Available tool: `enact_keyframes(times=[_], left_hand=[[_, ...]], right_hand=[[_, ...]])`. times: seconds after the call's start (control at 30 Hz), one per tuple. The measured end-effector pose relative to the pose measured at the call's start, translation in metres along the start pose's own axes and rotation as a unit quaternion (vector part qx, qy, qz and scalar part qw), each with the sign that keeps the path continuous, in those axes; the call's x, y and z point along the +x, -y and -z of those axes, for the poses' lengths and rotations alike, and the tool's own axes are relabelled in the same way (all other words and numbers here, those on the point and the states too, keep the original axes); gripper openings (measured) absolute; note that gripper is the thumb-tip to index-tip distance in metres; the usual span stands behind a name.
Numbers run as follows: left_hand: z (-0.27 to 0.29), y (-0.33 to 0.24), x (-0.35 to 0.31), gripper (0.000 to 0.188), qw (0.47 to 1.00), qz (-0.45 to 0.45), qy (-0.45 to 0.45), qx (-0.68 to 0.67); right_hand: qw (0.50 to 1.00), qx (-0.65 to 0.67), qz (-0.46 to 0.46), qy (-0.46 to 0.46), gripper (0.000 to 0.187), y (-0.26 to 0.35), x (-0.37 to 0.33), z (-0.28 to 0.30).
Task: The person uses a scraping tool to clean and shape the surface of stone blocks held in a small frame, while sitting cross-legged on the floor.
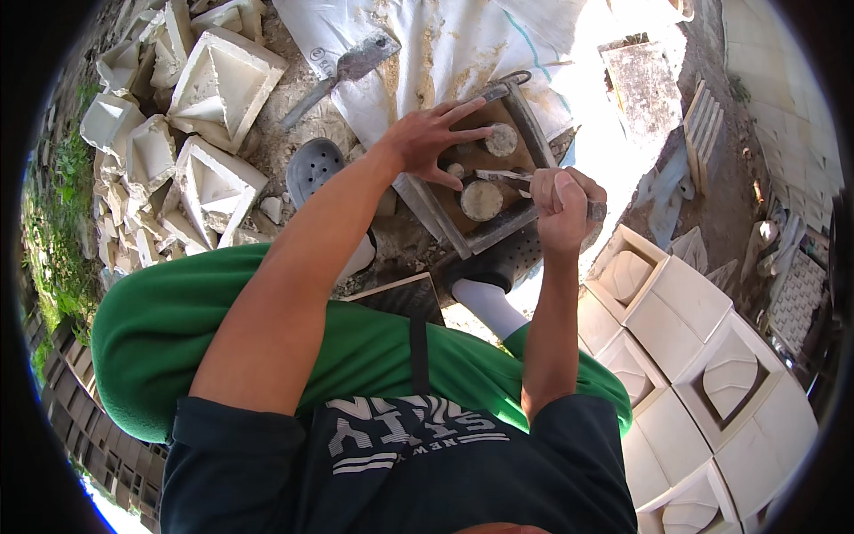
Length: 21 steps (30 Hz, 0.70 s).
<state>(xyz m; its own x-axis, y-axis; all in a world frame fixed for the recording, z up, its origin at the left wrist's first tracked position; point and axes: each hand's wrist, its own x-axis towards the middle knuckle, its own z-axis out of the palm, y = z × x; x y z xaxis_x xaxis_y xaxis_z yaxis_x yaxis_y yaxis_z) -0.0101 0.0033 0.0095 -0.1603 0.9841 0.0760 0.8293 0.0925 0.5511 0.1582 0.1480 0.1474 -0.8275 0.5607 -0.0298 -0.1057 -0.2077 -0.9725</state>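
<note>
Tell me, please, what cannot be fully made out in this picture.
Head view: handle of the thin grey metal-bladed tool, mostly hidden by the right hand.
Head view: upper-left wall of the dark grey rectangular frame, partly behind the left hand.
Head view: lowest cream square block, cut off by the lower edge.

The left hand (425,142) covers the far-left side of the rectangular frame (500,230). At its right rim, the right hand (564,206) hides most of the narrow-bladed tool's (503,176) handle. Left of the frame, the forearm (307,240) conceals the grey clog's (315,169) heel; below right, the picture's rim cuts off stacked pale hollow blocks (704,311). Far right, clutter (794,294) is too blurred to identify.
</note>
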Motion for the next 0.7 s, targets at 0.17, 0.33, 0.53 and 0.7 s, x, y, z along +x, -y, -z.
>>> enact_keyframes(times=[0.17,0.33,0.53,0.7], left_hand=[[0.0,0.0,0.004,0.102,1.0,0.004,0.015,0.015],[0.003,-0.001,0.003,0.103,1.0,-0.018,-0.015,0.004],[0.003,-0.002,0.0,0.102,1.0,0.008,0.012,0.021],[0.0,-0.002,0.0,0.101,1.0,0.0,0.004,0.006]], right_hand=[[0.994,-0.106,-0.014,-0.029,0.04,-0.029,0.005,0.004],[0.996,0.021,0.014,-0.081,0.04,-0.017,0.002,0.0],[0.991,-0.01,0.002,-0.137,0.038,-0.02,0.011,-0.011],[0.987,-0.048,0.053,-0.147,0.038,-0.03,0.011,-0.011]])
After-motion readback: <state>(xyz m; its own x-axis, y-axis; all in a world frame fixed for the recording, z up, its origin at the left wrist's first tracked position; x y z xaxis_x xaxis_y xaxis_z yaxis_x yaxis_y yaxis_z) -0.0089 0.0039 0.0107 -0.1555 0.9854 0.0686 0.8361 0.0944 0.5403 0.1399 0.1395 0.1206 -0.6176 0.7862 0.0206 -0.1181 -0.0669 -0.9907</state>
